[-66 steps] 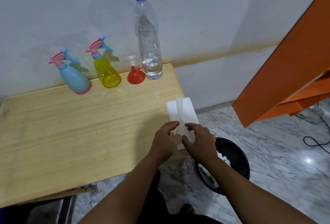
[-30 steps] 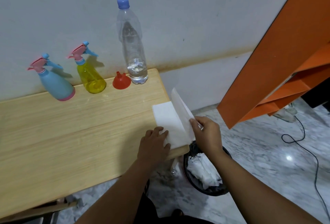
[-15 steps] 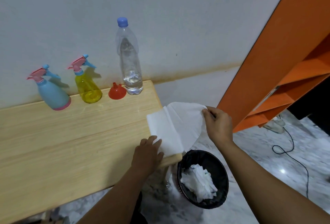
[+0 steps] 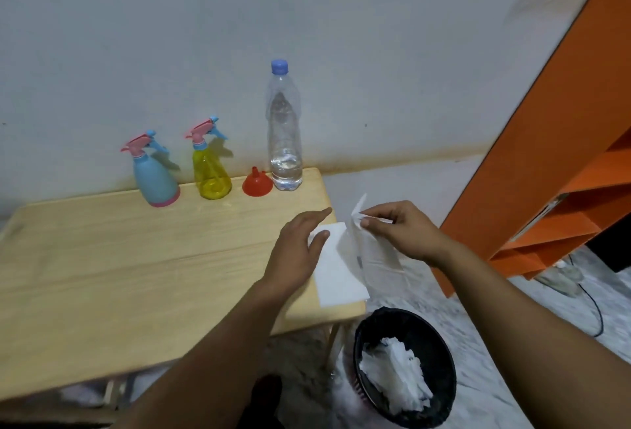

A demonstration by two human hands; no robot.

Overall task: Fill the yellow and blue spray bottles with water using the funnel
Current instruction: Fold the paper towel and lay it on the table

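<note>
Head view is showing the left hand [image 4: 296,252] lying flat with straight fingers, pressing a white paper towel [image 4: 336,266] onto the right end of the wooden bench [image 4: 119,258], while the right hand [image 4: 401,228] is pinching the towel's raised flap between thumb and fingertips. Along the wall at the bench's back edge are standing the blue spray bottle [image 4: 153,176], the yellow spray bottle [image 4: 210,169], an inverted red funnel [image 4: 257,183] and a clear water bottle [image 4: 284,135] holding a little water. Below the bench corner, a black bin [image 4: 430,343] is holding crumpled tissue.
</note>
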